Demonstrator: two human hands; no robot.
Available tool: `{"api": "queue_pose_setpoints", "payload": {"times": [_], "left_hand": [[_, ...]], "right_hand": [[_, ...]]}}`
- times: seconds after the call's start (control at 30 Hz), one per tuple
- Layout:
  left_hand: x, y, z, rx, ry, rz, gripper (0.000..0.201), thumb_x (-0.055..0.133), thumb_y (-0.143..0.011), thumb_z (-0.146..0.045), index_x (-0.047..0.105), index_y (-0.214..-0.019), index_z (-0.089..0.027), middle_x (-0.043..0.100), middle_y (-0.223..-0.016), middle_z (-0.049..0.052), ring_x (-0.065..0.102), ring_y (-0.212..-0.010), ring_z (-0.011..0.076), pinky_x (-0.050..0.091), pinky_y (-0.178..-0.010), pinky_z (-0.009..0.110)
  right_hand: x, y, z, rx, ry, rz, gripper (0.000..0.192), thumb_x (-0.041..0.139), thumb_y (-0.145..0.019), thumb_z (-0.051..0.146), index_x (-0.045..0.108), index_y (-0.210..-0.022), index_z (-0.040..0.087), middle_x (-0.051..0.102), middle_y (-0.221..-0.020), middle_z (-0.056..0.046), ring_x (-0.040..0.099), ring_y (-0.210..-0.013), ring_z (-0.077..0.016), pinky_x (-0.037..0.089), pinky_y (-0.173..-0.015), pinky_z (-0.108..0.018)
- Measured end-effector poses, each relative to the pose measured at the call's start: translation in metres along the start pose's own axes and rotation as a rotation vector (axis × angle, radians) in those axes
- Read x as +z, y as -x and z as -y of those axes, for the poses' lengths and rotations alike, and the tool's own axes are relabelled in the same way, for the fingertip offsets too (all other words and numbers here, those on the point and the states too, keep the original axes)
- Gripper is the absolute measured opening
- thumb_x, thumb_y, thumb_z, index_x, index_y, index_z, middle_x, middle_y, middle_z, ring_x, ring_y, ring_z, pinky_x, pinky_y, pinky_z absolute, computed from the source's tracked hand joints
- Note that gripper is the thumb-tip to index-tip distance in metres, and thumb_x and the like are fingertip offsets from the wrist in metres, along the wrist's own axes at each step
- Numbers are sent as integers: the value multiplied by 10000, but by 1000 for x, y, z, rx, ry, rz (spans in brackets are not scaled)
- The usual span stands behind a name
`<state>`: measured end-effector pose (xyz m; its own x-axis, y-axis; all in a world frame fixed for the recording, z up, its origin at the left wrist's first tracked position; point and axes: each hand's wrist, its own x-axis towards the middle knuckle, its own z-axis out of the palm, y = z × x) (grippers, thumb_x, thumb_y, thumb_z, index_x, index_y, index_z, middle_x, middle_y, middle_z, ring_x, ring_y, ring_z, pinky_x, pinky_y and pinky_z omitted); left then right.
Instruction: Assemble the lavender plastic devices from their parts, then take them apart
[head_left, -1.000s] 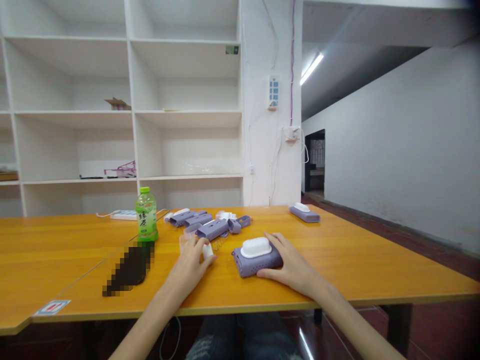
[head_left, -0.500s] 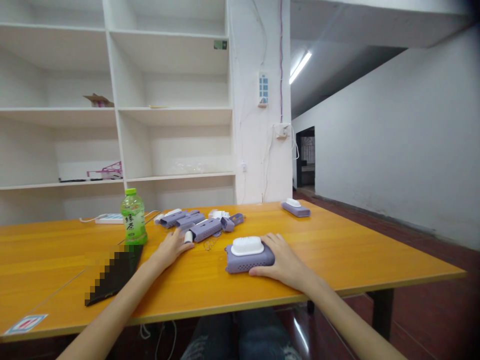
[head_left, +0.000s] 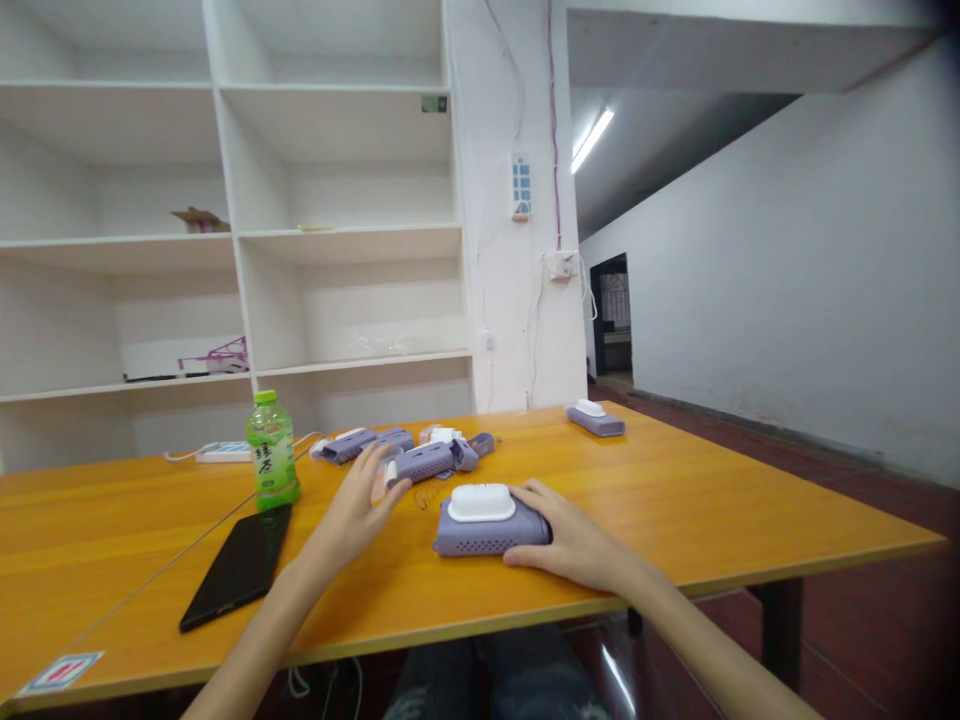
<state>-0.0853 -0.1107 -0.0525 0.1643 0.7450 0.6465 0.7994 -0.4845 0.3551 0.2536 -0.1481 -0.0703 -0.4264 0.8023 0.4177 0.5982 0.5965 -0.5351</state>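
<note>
A purple box-shaped case (head_left: 469,541) with dotted holes along its front side lies on the table, a white rounded piece (head_left: 480,503) on its top. My right hand (head_left: 574,540) grips the right end of this case, thumb in front and fingers behind. My left hand (head_left: 356,515) is raised with thumb and fingers apart, close to a small white piece (head_left: 391,472) at the end of a purple perforated shell (head_left: 421,462). Nothing shows in it. More purple shells (head_left: 352,444) and white parts (head_left: 444,435) are piled just beyond.
A green drink bottle (head_left: 271,450) stands at left behind a black tablet-like slab (head_left: 238,565). Another purple case with a white top (head_left: 596,418) sits near the table's far right corner. A power strip (head_left: 223,452) lies at the back left. Thin wire-like pieces (head_left: 427,495) lie mid-table.
My left hand has drawn back and lifted off the small white piece, its fingers opening. The case in my right hand has shifted slightly left and turned. The view has tilted up a little.
</note>
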Motion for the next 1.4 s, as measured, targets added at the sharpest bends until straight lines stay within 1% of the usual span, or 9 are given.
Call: {"api": "queue_pose_setpoints", "payload": {"times": [0.03, 0.1, 0.2, 0.37, 0.47, 0.6, 0.93, 1.13, 1.4], "left_hand": [[-5, 12, -20, 75, 80, 37, 580, 521, -938, -471, 355, -1463, -287, 401, -1554, 105, 332, -1460, 304, 282, -1189, 523], [-9, 33, -54, 141, 186, 222, 764, 643, -873, -488, 260, -1521, -357, 361, -1584, 75, 360, -1445, 315, 343, -1162, 529], [0, 46, -76, 94, 233, 300, 1074, 828, -687, -498, 201, -1546, -348, 328, -1596, 97, 344, -1443, 365, 309, -1170, 573], [23, 40, -61, -11, 422, 337, 995, 863, -658, -428, 313, -1478, -305, 511, -1440, 99, 534, -1288, 323, 401, -1119, 524], [27, 42, -57, 71, 374, 212, 907, 858, -673, -345, 348, -1422, -308, 471, -1460, 89, 484, -1327, 310, 366, -1144, 516], [27, 45, -62, 125, 304, 151, 890, 851, -677, -317, 340, -1405, -309, 434, -1482, 87, 428, -1370, 306, 338, -1165, 512], [21, 45, -73, 202, 211, 142, 887, 827, -706, -308, 322, -1435, -334, 446, -1480, 69, 422, -1378, 299, 338, -1175, 508], [18, 47, -76, 198, 255, 154, 862, 828, -709, -327, 346, -1423, -331, 470, -1454, 85, 464, -1345, 327, 383, -1144, 533], [15, 46, -77, 211, 286, 206, 876, 842, -706, -368, 339, -1422, -335, 460, -1445, 103, 456, -1338, 347, 379, -1133, 573]], "right_hand": [[1, 0, 3, -7, -25, 9, 892, 773, -717, 611, 480, -1453, 201, 517, -1382, -123, 490, -1270, -320, 374, -1097, -410], [3, -1, 10, -33, -77, 24, 896, 798, -687, 611, 503, -1438, 223, 527, -1385, -116, 480, -1283, -332, 367, -1105, -426], [8, -1, 18, -70, -160, 43, 909, 842, -630, 600, 539, -1410, 244, 551, -1367, -107, 490, -1272, -341, 366, -1106, -449], [15, -3, 15, -32, -422, 29, 829, 870, -643, 503, 561, -1368, 246, 594, -1324, -92, 557, -1178, -314, 414, -1054, -462], [15, -7, 11, 69, -661, 21, 597, 738, -807, 439, 569, -1338, 224, 644, -1250, -95, 608, -1102, -286, 462, -985, -452], [13, -14, 15, 34, -784, 75, 367, 661, -821, 335, 663, -1167, 213, 708, -1144, -69, 637, -1085, -261, 470, -991, -408], [12, -16, 13, 65, -873, 36, 338, 626, -726, 253, 695, -1049, 185, 741, -1034, -50, 645, -1038, -273, 473, -931, -390], [14, -17, 9, 52, -866, 13, 402, 651, -704, 271, 663, -1097, 186, 722, -1058, -41, 632, -1037, -258, 453, -939, -380], [16, -16, 8, 28, -864, 20, 415, 656, -653, 224, 587, -1062, 211, 657, -905, 13, 588, -802, -171, 420, -687, -270]]}}
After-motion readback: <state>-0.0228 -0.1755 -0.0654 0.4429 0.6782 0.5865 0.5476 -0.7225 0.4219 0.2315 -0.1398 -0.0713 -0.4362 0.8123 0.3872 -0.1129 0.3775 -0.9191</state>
